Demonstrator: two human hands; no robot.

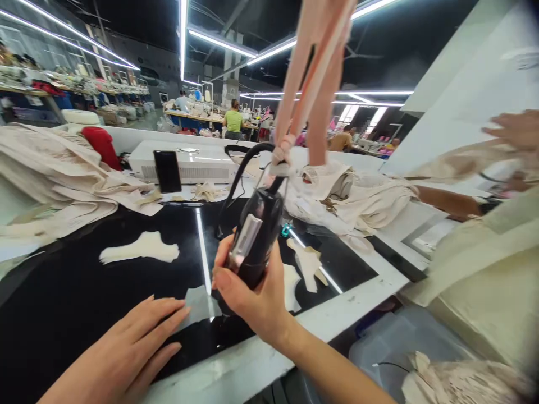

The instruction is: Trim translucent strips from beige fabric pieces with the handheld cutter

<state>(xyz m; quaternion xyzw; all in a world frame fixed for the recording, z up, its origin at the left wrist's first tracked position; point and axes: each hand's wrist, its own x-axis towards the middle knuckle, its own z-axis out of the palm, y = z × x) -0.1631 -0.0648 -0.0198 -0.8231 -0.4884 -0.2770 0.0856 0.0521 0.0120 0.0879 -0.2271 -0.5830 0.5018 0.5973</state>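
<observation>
My right hand [256, 297] is wrapped round a black handheld electric tool [259, 235] with a silver plate, which hangs from pink fabric strips [311, 84] and has a black cable. On the glossy black tabletop [84, 297], my left hand [143, 336] lies flat with its fingers apart. Its fingertips touch the edge of a small grey translucent piece [200, 306], close to the tool's lower end, which is hidden. A cream fabric piece [141, 248] rests farther back on the left. More cream pieces [309, 264] lie right of the tool.
Piled beige fabric [63, 168] stands at the left, and more [370, 202] at the back right. A dark phone [167, 171] leans against a white box [197, 160]. At the right edge, another person's hand [516, 129] is raised. A plastic bin [404, 342] sits below.
</observation>
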